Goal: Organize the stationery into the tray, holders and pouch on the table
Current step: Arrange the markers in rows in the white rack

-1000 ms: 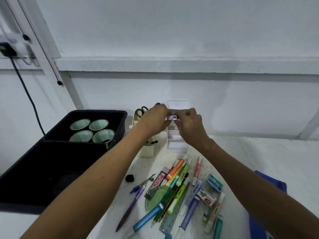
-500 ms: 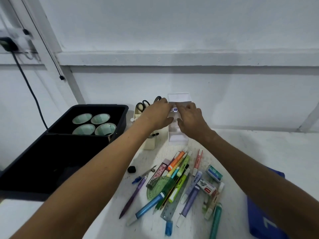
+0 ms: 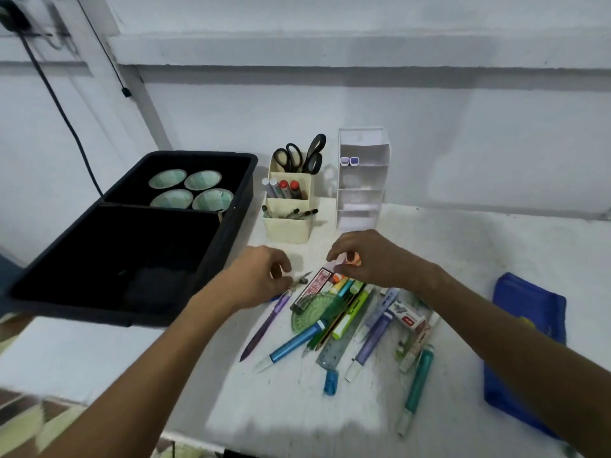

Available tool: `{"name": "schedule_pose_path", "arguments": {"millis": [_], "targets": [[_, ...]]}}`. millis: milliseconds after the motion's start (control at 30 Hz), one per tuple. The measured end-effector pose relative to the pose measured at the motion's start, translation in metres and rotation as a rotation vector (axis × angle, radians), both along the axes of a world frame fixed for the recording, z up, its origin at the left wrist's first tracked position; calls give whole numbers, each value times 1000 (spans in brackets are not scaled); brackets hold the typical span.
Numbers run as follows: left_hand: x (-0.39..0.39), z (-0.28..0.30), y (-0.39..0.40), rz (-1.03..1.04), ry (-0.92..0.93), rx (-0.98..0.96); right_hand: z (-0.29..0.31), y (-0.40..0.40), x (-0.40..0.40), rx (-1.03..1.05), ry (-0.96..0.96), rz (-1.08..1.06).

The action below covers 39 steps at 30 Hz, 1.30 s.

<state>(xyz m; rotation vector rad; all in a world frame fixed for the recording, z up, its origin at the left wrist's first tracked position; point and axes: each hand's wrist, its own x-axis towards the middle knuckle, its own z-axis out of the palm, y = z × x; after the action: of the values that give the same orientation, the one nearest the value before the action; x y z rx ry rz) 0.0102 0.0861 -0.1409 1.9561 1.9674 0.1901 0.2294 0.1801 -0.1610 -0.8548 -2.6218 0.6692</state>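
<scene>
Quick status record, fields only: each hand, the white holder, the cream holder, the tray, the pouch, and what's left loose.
left hand: curled fingers at the purple pen; grip unclear
right hand: pinching an orange-capped marker
white holder: two purple-capped items in the upper slot
cream holder: scissors, markers, pens
tray: four green cups at the back
pouch: flat, right of the pile
loose pile: pens, highlighters, ruler, protractor, small boxes

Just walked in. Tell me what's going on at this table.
A person is sorting stationery. The right hand pinches an orange-capped marker at the top of the loose pile of pens; the left hand reaches toward a small metal tool beside it. Two purple-capped markers sit in the white holder, scissors in the cream holder. The blue pouch lies untouched.
</scene>
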Motion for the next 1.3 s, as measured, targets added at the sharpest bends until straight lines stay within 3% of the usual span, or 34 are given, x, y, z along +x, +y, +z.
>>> {"name": "schedule_pose_path", "arguments": {"millis": [167,567,767,1033,1300], "targets": [[8,-25,-23,-210,-39,-192,-27,8,11,37,-195,8],[16,-36,-24,-257,-97,-214,-25,10,4,105,-310,51],[8,-3,-4,-60,-322,-142,9,10,6,88,-79,-50],[26,69,44,-67,-640,272,76,11,8,-64,352,-272],[65,131,88,-48,-691,641,126,27,30,147,561,-332]]}}
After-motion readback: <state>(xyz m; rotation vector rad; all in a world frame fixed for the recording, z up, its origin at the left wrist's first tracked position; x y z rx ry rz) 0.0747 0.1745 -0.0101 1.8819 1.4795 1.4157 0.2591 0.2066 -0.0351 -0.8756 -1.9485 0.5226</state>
